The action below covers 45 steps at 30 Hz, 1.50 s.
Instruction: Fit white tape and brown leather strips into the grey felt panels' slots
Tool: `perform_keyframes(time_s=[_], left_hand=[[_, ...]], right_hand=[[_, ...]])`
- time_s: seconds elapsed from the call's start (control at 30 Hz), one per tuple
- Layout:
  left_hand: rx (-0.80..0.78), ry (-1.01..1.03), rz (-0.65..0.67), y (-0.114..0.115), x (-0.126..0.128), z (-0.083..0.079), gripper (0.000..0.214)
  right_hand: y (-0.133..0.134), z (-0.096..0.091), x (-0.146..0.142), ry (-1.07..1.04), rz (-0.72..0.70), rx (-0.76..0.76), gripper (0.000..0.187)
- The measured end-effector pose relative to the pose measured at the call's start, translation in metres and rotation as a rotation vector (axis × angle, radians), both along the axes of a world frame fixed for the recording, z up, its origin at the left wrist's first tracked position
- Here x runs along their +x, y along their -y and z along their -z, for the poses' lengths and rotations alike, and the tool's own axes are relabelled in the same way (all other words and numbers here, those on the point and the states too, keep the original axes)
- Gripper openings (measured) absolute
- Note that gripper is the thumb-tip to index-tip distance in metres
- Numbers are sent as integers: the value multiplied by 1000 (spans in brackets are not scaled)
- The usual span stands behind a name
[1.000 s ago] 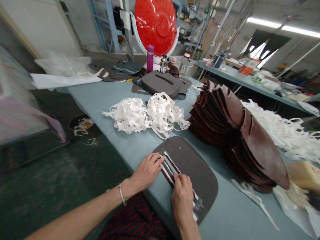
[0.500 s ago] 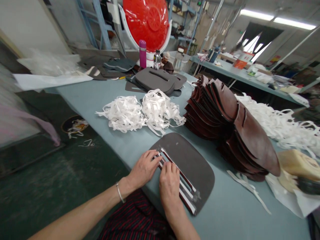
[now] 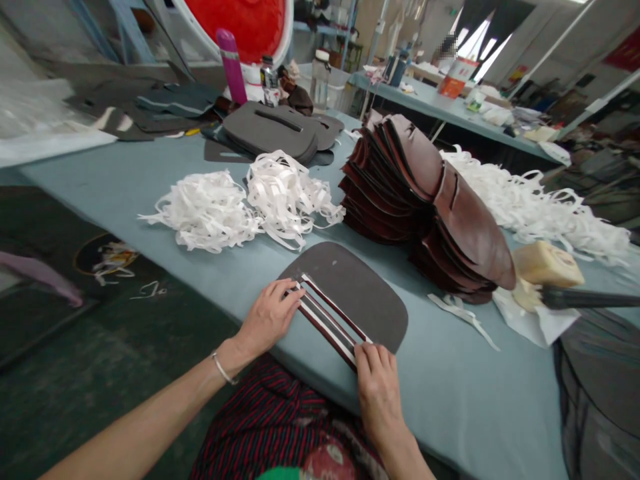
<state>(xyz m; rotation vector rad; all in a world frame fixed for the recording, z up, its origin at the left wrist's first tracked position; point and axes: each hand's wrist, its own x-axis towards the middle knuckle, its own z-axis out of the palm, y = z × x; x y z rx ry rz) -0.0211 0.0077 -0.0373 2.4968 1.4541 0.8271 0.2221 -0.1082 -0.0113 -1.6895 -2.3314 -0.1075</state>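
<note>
A dark grey foam pad (image 3: pixel 360 287) with rounded corners lies on the blue-grey table (image 3: pixel 450 380), and several parallel white and maroon strips (image 3: pixel 327 321) run across it. My left hand (image 3: pixel 267 319) rests on the strips' upper ends. My right hand (image 3: pixel 377 380) presses their lower ends at the pad's near edge. Beyond the pad lie two tangled heaps of white strips (image 3: pixel 240 203). A tall stack of brown leather-like shaped pieces (image 3: pixel 425 200) stands to the right.
Farther along the table sit stacked grey pads (image 3: pixel 270 130), a pink bottle (image 3: pixel 231 67) and a red round basin (image 3: pixel 235 17). More white strips (image 3: pixel 535 203) lie at right, near a cream block (image 3: pixel 547 263) and a black-handled tool (image 3: pixel 585 298). The table's near edge runs beside my striped lap.
My right hand has slid from the middle of the strips down to their lower ends. My left hand stays at the upper ends, and the view has swung left.
</note>
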Motion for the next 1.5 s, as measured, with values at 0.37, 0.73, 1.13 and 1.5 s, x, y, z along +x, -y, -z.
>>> perform_keyframes(time_s=[0.37, 0.73, 1.13, 1.5], left_hand=[[-6, -33, 61, -6, 1, 1, 28], [48, -104, 77, 19, 31, -7, 31], [1, -359, 226, 16, 9, -18, 54], [-16, -348, 286, 54, 58, -19, 53]], right_hand=[[-2, 5, 21, -673, 106, -68, 13], [4, 6, 16, -307, 11, -69, 23], [4, 11, 3, -133, 2, 6, 26], [-15, 13, -12, -100, 57, 45, 32]])
